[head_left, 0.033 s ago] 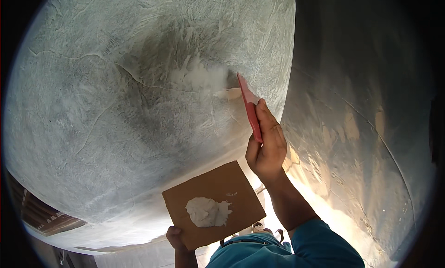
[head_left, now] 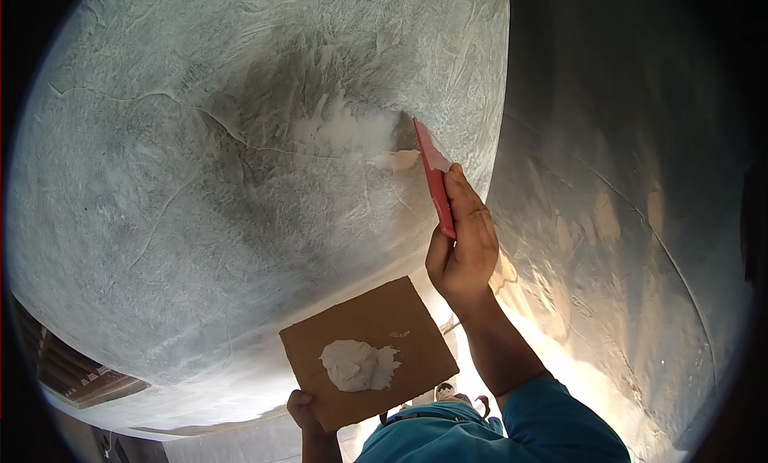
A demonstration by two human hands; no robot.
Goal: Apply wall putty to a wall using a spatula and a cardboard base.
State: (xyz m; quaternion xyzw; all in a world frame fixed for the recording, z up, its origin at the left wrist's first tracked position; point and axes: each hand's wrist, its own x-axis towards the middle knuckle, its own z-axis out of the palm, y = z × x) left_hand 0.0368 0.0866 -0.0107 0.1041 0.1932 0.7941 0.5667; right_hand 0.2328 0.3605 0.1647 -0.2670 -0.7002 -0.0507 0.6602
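Note:
My right hand (head_left: 468, 251) grips a red putty scraper (head_left: 437, 192), thumb on one side and fingers flat along the other. White putty shows on the scraper's face. Its far tip meets, or nearly meets, the curved grey-white plastered wall (head_left: 264, 231) beside a smeared pale patch (head_left: 348, 135). Lower down, my left hand (head_left: 302, 412) pinches the bottom left corner of a brown cardboard sheet (head_left: 372, 311). A lump of white putty (head_left: 352, 365) lies on that sheet, with a thinner smear at its right side.
A thin raised crack line (head_left: 272, 150) runs across the wall. To the right hangs or stands a dark grey surface (head_left: 616, 183) with light patches on it. Brown slatted material (head_left: 76, 367) shows at the lower left. Bright light comes from below right.
My right hand and the scraper have shifted slightly up and to the right along the wall. The cardboard, its putty and my left hand stay in place.

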